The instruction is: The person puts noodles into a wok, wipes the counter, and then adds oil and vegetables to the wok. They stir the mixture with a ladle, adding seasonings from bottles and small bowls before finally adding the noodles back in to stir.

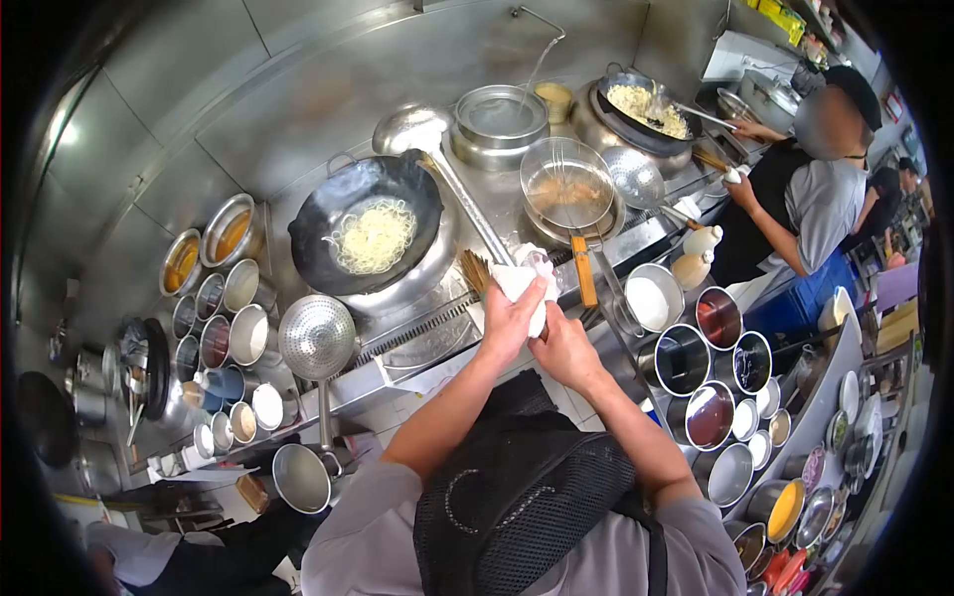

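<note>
My left hand is closed on a white cloth in front of the stove. Close against it, my right hand grips the cloth's lower end with curled fingers. A big ladle's long handle runs down to the cloth, and its bowl lies at the back. Beside the cloth, the bristles of a bamboo brush stick out. Left of my hands, a black wok holds pale noodles. A perforated skimmer rests at the stove's front edge.
A wooden-handled strainer sits over a pot to the right. Metal sauce containers crowd the right side; seasoning pots stand left. At far right, a co-worker stirs food in another wok. Another person is at lower left.
</note>
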The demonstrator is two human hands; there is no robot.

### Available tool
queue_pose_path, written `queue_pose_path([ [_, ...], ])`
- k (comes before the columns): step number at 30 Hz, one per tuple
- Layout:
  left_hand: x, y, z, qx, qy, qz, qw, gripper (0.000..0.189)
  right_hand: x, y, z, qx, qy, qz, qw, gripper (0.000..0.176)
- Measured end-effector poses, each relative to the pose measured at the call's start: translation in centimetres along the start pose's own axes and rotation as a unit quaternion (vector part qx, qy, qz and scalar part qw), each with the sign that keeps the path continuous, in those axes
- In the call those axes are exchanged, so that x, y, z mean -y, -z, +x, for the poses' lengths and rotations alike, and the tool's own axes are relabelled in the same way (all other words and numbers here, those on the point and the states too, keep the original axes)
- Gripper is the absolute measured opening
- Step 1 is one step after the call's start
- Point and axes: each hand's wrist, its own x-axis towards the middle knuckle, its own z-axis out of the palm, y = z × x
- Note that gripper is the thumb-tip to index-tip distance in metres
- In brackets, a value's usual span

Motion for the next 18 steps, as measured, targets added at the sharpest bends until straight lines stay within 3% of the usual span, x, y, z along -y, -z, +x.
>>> queue_pose_path([
  [5,-1.0,-2.3,-0.8,0.021,-0.006,-0.052,0.998,0.022,-1.7,1.7,-3.5,-0.009,0.046,0.071,0.996,0.028],
  [7,-2.4,-3.2,-1.1,0.028,-0.015,-0.059,0.998,0.023,-1.9,2.7,-5.2,0.082,-0.048,0.16,0.983,0.028],
  [9,-3.3,-4.2,-1.4,0.064,0.006,-0.034,0.997,0.026,-2.6,2.8,-6.1,0.074,0.004,0.185,0.98,0.028],
  [12,-4.5,-5.2,-0.7,0.075,-0.058,-0.022,0.995,0.032,-2.4,4.1,-7.8,0.129,-0.073,0.331,0.932,0.022],
  [15,-7.5,-4.2,1.2,0.065,-0.044,-0.08,0.994,0.032,-3.9,3.6,-10.3,0.167,-0.081,0.36,0.914,0.023],
  [18,-7.4,-2.0,2.9,0.019,-0.07,-0.086,0.994,0.03,-5.6,2.1,-10.4,0.163,-0.07,0.307,0.935,0.021],
])
